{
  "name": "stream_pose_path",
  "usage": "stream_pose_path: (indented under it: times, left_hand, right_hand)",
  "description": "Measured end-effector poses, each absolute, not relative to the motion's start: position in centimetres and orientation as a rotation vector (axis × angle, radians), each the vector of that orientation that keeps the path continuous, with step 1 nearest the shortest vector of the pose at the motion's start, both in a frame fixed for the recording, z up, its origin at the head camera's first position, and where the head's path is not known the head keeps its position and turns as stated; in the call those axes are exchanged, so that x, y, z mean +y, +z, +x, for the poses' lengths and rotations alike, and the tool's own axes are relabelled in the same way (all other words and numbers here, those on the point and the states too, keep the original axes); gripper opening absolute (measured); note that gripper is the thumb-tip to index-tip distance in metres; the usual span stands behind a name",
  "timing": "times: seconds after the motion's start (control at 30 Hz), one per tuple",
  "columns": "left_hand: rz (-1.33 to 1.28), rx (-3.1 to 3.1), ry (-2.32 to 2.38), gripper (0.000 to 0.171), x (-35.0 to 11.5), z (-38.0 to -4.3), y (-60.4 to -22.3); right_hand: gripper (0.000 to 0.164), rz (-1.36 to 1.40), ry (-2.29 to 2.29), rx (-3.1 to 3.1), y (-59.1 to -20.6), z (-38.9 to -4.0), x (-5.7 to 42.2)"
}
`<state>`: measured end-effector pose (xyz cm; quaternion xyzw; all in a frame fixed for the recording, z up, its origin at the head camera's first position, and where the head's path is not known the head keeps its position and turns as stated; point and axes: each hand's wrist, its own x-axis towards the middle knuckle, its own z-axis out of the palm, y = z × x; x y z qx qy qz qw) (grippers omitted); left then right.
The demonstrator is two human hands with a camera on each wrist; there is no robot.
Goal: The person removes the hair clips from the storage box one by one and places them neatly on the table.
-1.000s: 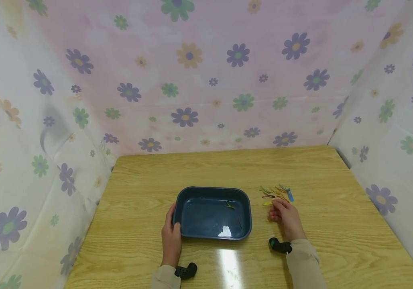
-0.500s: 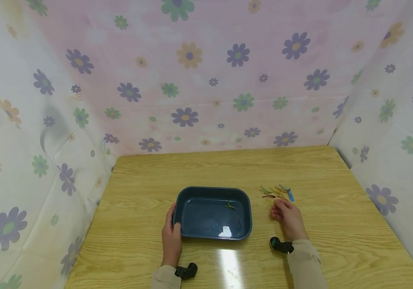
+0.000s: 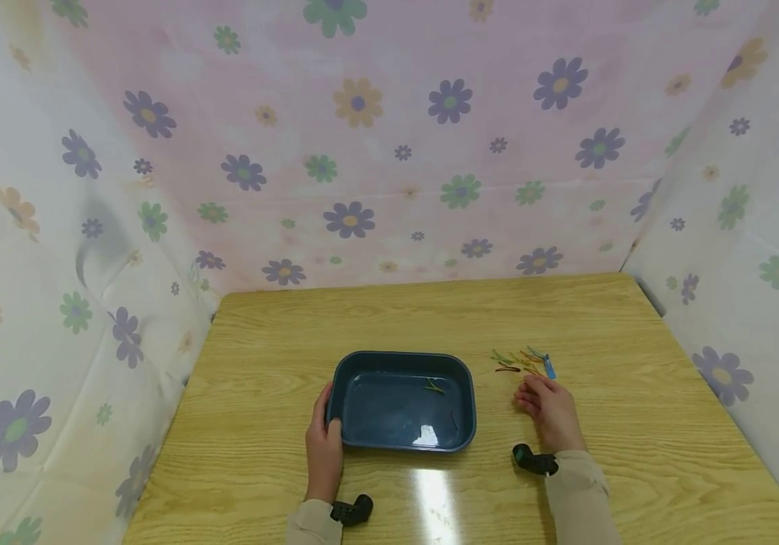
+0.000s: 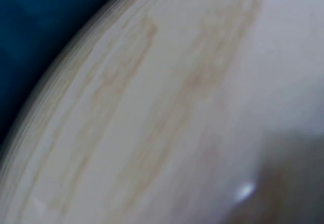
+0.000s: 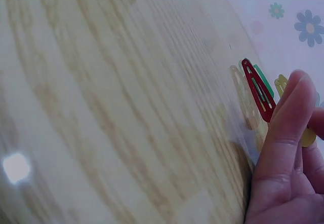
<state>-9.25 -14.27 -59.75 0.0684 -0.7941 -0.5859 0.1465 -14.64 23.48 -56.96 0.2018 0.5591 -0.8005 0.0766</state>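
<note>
My left hand [image 3: 324, 462] grips the left wall of a dark blue plastic tray [image 3: 403, 353], thumb at the rim. A yellow-green hair clip [image 3: 434, 388] lies inside it, and a thin dark item [image 3: 453, 420] lies near its right end. To the right of the tray, my right hand [image 3: 553, 412] pinches a yellow hair clip [image 5: 308, 137], mostly hidden by the fingers in the right wrist view. Just beyond the hand lie a dark red hair clip [image 3: 508, 369], a green hair clip [image 3: 500, 356], a blue hair clip [image 3: 549, 366] and several orange and yellow ones.
The wooden table [image 3: 280, 325] bears the tray and the clips. Flower-print cloth [image 3: 403, 174] hangs behind it and on both sides. A black wrist camera [image 3: 534, 459] sits on the right wrist, another camera [image 3: 353, 511] on the left.
My right hand has drawn slightly right, away from the loose clips. The yellow clip that stuck out of its fingertips no longer shows in the head view. The left hand and tray stay put.
</note>
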Motion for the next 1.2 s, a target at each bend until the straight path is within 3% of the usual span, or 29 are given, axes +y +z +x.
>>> stream_pose_path:
  times: [1.2]
  left_hand:
    - [0.185, -2.27, -1.648, 0.061, -14.2, -9.3, -60.2]
  right_hand:
    - [0.047, 0.702, -2.321, 1.712, -55.9, -14.5, 24.7]
